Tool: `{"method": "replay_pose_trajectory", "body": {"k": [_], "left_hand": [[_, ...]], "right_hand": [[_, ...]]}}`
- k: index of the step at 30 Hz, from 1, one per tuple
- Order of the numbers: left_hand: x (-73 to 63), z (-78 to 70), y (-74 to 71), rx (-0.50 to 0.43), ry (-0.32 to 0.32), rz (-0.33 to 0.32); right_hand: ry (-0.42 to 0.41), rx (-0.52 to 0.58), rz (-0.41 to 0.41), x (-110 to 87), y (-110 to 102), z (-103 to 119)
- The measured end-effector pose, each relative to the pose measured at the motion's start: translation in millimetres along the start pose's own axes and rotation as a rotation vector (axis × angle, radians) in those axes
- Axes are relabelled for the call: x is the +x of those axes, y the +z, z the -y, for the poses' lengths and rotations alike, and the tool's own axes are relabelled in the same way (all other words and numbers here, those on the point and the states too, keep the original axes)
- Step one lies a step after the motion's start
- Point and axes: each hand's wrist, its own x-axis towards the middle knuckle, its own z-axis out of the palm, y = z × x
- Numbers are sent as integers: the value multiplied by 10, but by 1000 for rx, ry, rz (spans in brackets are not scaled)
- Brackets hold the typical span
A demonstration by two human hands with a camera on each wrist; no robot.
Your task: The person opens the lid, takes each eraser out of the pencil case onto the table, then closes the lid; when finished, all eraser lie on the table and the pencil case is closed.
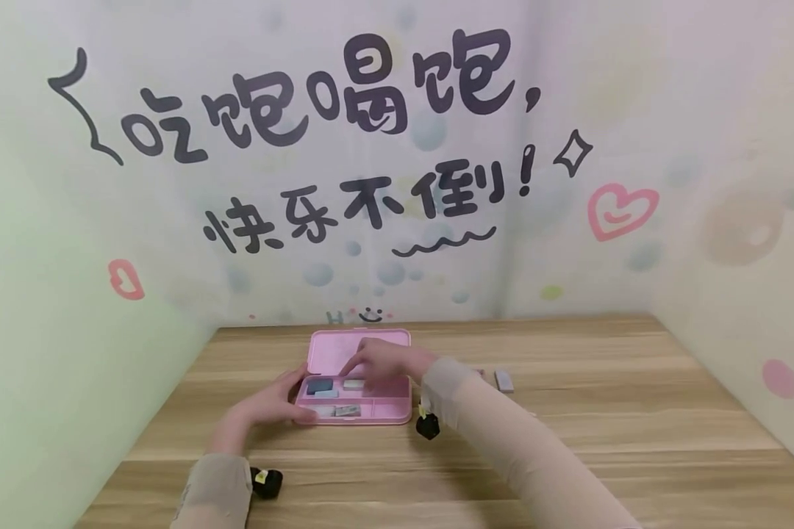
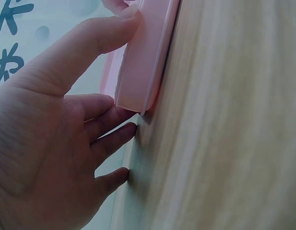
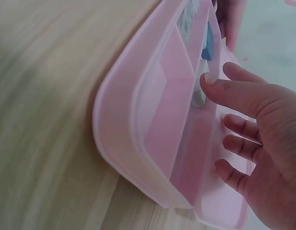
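A pink pencil case [image 1: 392,408] lies open on the table, its lid [image 1: 327,353] tipped back towards the wall. My left hand [image 1: 267,402] holds the left end, thumb at the front corner and fingers round the back. Over the rear compartment hovers my right hand [image 1: 384,358], fingers loosely spread. Its thumb tip is right at a pale eraser [image 3: 199,96] in the right wrist view. Left of that lie a dark blue block [image 1: 320,386] and a light blue block [image 1: 326,394]. In the front compartment rests a grey-green patterned block [image 1: 347,411] beside a whitish one.
A pale grey eraser [image 1: 503,380] lies on the wooden table [image 1: 569,353] to the right of the case. Near it, a small pinkish thing [image 1: 481,372] is partly hidden by the right sleeve. A printed wall covering [image 1: 437,286] rises behind the table.
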Motion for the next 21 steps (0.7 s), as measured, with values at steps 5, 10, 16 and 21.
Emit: {"method": "replay_pose_trajectory", "body": {"k": [5, 10, 16, 21], "left_hand": [[10, -6, -2, 4, -3, 3], [15, 11, 5, 6, -9, 1], [13, 13, 3, 13, 6, 5], [7, 12, -2, 3, 9, 6]], "right_hand": [[48, -2, 11, -10, 39, 16], [54, 0, 17, -18, 63, 21], [-4, -70, 4, -4, 75, 5], [-31, -99, -4, 7, 76, -2]]}}
